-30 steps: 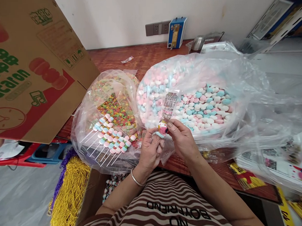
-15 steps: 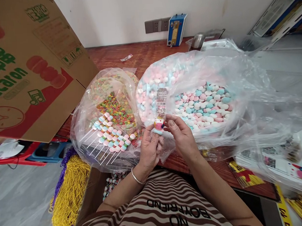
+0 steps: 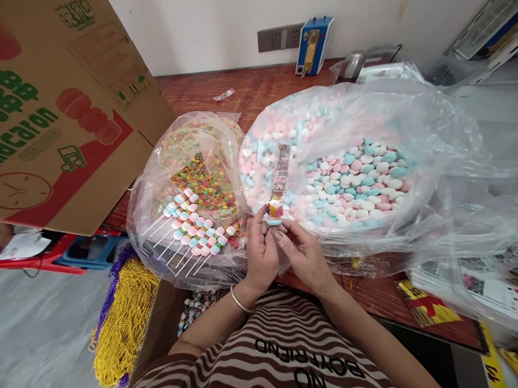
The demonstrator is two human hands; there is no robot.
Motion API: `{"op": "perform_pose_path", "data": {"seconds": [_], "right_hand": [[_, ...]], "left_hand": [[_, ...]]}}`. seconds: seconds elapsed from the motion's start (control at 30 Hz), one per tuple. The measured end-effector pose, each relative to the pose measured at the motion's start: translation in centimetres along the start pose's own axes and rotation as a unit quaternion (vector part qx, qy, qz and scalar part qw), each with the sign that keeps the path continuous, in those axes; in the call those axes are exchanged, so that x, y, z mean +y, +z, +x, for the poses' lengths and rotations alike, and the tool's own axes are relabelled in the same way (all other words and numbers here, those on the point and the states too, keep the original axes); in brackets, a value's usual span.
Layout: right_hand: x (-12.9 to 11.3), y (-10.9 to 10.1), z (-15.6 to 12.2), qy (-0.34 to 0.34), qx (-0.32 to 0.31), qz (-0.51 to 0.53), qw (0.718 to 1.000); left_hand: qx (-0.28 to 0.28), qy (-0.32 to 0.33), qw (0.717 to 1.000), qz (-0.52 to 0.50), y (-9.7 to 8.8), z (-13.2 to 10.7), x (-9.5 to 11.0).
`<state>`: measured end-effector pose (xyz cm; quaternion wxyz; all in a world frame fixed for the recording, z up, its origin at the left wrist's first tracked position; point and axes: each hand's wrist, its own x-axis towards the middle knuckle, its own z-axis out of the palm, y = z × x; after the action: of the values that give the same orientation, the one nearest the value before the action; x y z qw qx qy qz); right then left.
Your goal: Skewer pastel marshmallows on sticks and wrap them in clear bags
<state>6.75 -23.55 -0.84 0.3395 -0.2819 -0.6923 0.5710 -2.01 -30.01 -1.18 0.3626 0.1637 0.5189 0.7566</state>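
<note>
Between my two hands stands a slim clear candy wrapper (image 3: 280, 184) with printed text, its lower end colourful, with a pale blue and white candy (image 3: 273, 221) at the bottom. My left hand (image 3: 262, 254) is closed around that lower end from the left, thumb in front. My right hand (image 3: 305, 254) pinches at the bottom from the right, its thumb meeting the left thumb; the exact grip is partly hidden. To the left, candy skewers (image 3: 198, 231) on white sticks lie in a row on a plastic bag. Loose pink, white and blue candies (image 3: 356, 175) fill a big bag just beyond my hands.
A plastic bag of small multicoloured candy rings (image 3: 207, 179) lies behind the skewers. A cardboard box (image 3: 123, 137) stands at left; below it hang gold beaded strands (image 3: 129, 325). An open box (image 3: 195, 311) of wrapped pieces sits by my lap. A blue device (image 3: 315, 45) stands by the wall.
My right hand has come down from beside the wrapper's coloured part to its bottom end, next to my left thumb. The wrapper now leans slightly right. The whole view has shifted a little.
</note>
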Motion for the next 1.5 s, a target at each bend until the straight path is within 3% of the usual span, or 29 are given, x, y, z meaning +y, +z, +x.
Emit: {"op": "perform_pose_path", "data": {"seconds": [0.1, 0.23, 0.43, 0.53, 0.6, 0.67, 0.73, 0.8, 0.87, 1.0, 1.07, 1.13, 1.2, 1.33, 1.5], "right_hand": [[-0.1, 0.0, 0.2, -0.027, 0.026, 0.003, 0.999], [-0.6, -0.4, 0.4, -0.010, 0.024, -0.035, 0.999], [-0.6, -0.4, 0.3, 0.028, -0.041, 0.046, 0.998], [0.0, -0.9, 0.5, 0.058, 0.007, 0.053, 0.997], [0.1, -1.7, 0.7, 0.065, 0.021, 0.045, 0.997], [-0.1, -2.4, 0.9, 0.070, -0.009, 0.039, 0.997], [-0.5, -2.7, 0.9, 0.087, -0.095, 0.063, 0.990], [-0.9, -2.3, 0.6, 0.116, -0.187, 0.102, 0.970], [-1.0, -1.5, 0.2, 0.123, -0.206, 0.099, 0.966], [-0.7, -0.1, -0.9, 0.015, -0.046, -0.111, 0.993], [-0.4, 0.3, -1.2, -0.059, 0.019, -0.241, 0.969], [-0.1, 0.5, -1.4, -0.107, 0.044, -0.324, 0.939], [0.1, 0.8, -1.4, -0.122, 0.053, -0.352, 0.927], [0.5, 1.2, -1.5, -0.131, 0.113, -0.331, 0.928], [0.5, 1.5, -1.4, -0.082, 0.149, -0.319, 0.932]], "left_hand": [[-0.025, 0.018, 0.999, 0.036, 0.0, -0.2, -0.6], [-0.071, 0.025, 0.993, 0.086, -0.2, 0.0, -0.6], [-0.090, 0.063, 0.979, 0.169, -0.7, 0.4, 0.2], [-0.159, 0.031, 0.962, 0.219, -1.4, 1.0, 1.1], [-0.175, 0.002, 0.956, 0.234, -2.0, 1.8, 2.0], [-0.116, 0.002, 0.977, 0.181, -2.4, 2.9, 3.0], [-0.095, -0.019, 0.994, 0.045, -2.3, 3.8, 3.8], [-0.122, -0.071, 0.985, -0.099, -1.7, 4.4, 4.2], [-0.116, -0.088, 0.972, -0.185, -0.8, 4.6, 4.3], [-0.029, -0.083, 0.971, -0.224, 0.5, 4.5, 3.9], [-0.008, -0.101, 0.970, -0.221, 0.7, 4.3, 3.6], [-0.006, -0.113, 0.968, -0.224, 0.8, 3.9, 3.4], [-0.015, -0.109, 0.966, -0.235, 1.0, 3.5, 3.2], [-0.029, -0.098, 0.966, -0.239, 1.7, 2.7, 2.7], [-0.041, -0.115, 0.964, -0.235, 1.9, 2.1, 1.9]]}}
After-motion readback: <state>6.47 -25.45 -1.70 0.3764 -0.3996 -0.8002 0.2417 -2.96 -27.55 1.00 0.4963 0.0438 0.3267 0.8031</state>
